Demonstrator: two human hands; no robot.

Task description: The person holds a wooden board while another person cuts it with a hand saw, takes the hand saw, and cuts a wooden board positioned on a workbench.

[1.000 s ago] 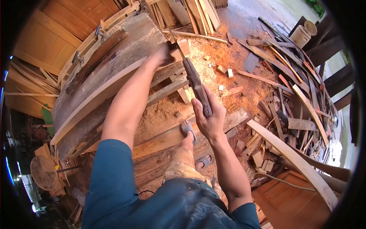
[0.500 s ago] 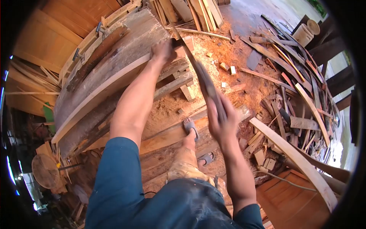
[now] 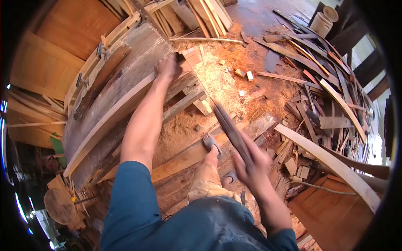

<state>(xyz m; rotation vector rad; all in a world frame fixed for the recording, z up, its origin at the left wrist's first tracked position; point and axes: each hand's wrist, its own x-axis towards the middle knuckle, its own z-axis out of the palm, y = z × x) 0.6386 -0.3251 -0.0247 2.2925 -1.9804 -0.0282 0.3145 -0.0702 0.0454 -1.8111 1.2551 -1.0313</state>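
Note:
My right hand (image 3: 253,162) is wrapped round the long dark wooden handle of a saw (image 3: 232,130), somewhat blurred. From that handle a thin blade, seen nearly edge-on, slants up and left to the end of the pale curved board (image 3: 113,113). Closed in a fist, my left hand (image 3: 166,69) rests at the far end of this board, with a dark block (image 3: 180,57) sticking out beside its knuckles. What the fingers wrap round underneath is hidden. The board lies along the edge of a wide grey plank bench (image 3: 121,69).
Sawdust and several small offcuts (image 3: 250,76) cover the floor ahead. Scrap wood (image 3: 326,75) is heaped at the right, near another curved board (image 3: 331,163). My sandalled foot (image 3: 212,146) is by a beam on the ground. Upright planks (image 3: 201,19) stand at the back.
My right hand has drawn the saw back toward my body, down and right. My left hand stays at the board's end. The whole view has shifted slightly.

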